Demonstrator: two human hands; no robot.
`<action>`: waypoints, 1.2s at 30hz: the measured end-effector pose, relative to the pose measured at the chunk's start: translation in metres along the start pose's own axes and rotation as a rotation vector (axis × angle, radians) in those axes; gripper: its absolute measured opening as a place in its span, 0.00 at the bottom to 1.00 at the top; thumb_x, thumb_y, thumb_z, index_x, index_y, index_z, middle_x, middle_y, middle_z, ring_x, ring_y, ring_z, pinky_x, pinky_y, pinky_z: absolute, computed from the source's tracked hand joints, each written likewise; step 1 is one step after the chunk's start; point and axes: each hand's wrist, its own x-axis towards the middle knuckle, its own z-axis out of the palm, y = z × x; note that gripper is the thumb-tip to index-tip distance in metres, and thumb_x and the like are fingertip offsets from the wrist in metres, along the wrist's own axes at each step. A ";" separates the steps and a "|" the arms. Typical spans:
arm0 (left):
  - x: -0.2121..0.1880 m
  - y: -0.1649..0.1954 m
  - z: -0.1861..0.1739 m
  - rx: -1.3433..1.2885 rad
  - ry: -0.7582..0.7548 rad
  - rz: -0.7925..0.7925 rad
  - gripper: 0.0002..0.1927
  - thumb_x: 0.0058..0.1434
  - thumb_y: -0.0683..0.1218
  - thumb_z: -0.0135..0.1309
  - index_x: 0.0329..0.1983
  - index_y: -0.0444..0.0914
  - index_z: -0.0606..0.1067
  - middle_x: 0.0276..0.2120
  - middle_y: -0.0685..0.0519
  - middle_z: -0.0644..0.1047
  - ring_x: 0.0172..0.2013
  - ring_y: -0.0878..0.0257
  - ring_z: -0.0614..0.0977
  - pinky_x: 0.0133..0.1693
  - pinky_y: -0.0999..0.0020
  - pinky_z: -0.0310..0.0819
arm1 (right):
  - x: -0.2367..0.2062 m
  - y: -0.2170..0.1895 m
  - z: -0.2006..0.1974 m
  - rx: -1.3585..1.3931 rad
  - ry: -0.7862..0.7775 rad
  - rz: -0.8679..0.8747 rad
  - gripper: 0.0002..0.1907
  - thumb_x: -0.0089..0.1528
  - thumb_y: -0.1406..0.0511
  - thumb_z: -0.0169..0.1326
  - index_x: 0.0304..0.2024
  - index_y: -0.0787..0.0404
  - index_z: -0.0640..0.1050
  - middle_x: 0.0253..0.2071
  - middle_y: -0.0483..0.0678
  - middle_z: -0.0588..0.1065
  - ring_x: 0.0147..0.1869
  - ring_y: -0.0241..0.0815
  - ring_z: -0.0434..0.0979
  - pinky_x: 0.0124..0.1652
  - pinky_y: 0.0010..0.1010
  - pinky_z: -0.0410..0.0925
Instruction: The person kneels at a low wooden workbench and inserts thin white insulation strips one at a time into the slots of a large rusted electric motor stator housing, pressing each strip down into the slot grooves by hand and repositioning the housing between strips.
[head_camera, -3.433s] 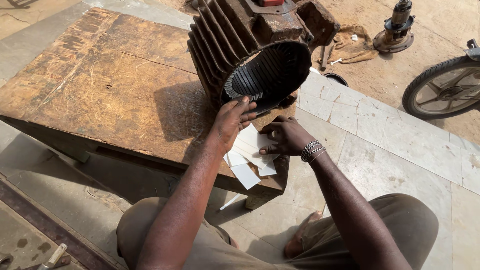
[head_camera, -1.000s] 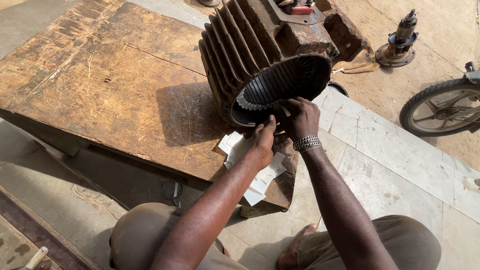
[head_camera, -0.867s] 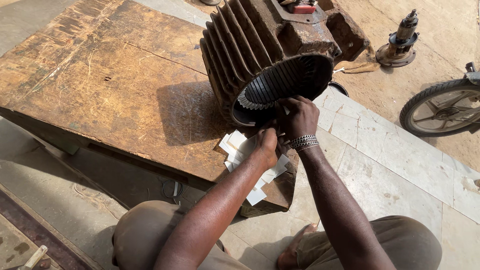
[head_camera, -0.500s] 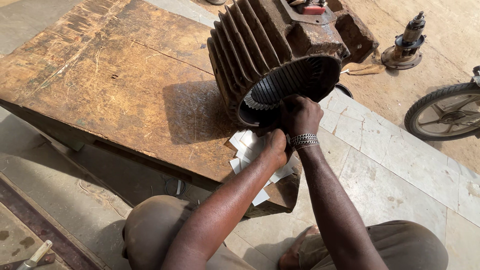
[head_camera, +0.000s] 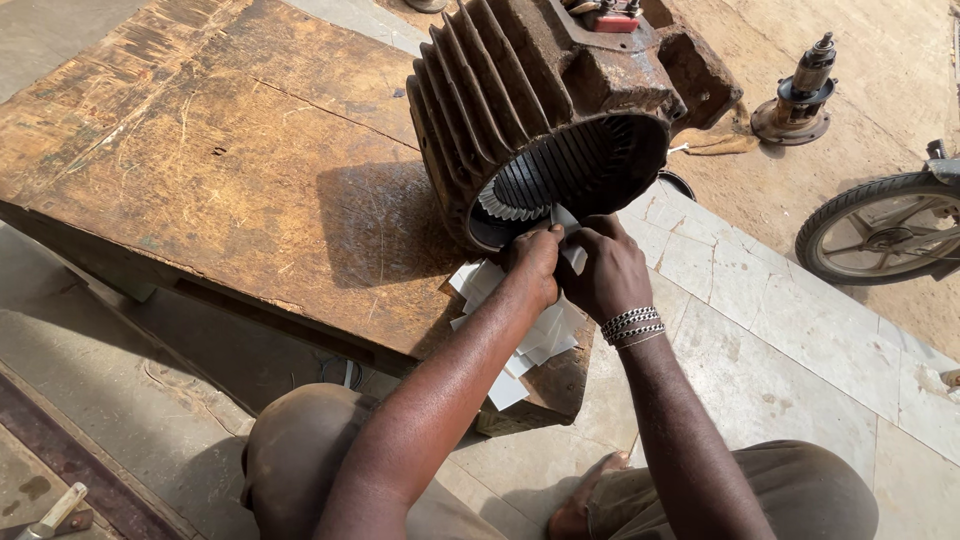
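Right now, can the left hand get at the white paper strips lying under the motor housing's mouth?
Probably yes: the left hand hovers right over the paper strips at the bench edge, and nothing lies between them.

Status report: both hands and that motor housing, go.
Left hand and right hand together pinching a white paper strip at the motor housing mouth. Loose white strips piled beneath on the wooden table. Nothing blocking.

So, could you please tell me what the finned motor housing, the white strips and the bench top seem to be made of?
The finned motor housing looks like cast metal, probably iron: rough, brown and rusty, with thick ribs. The white strips under both hands appear to be thin paper or card, matte, flat and sharply cut. The bench top seems to be worn wood, with visible grain, scratches and a splintered edge.
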 end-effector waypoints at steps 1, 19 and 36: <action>0.002 0.002 -0.002 0.003 -0.048 0.006 0.12 0.66 0.46 0.52 0.49 0.39 0.77 0.43 0.52 0.78 0.45 0.61 0.79 0.46 0.60 0.78 | 0.001 -0.002 -0.001 -0.018 -0.048 0.075 0.18 0.49 0.61 0.67 0.40 0.58 0.83 0.51 0.53 0.76 0.42 0.52 0.82 0.38 0.40 0.76; -0.025 0.028 -0.038 0.296 -0.274 0.065 0.35 0.69 0.68 0.36 0.72 0.46 0.63 0.60 0.51 0.70 0.60 0.60 0.71 0.60 0.54 0.68 | 0.013 -0.005 0.037 -0.138 -0.090 0.286 0.15 0.59 0.55 0.62 0.34 0.60 0.76 0.36 0.49 0.73 0.31 0.49 0.78 0.27 0.42 0.72; -0.014 0.024 -0.041 0.254 -0.258 0.051 0.31 0.69 0.67 0.43 0.68 0.47 0.70 0.54 0.56 0.73 0.50 0.64 0.71 0.54 0.61 0.68 | 0.010 -0.006 0.038 -0.079 -0.005 0.232 0.08 0.60 0.60 0.62 0.35 0.56 0.80 0.36 0.47 0.76 0.35 0.49 0.80 0.32 0.42 0.73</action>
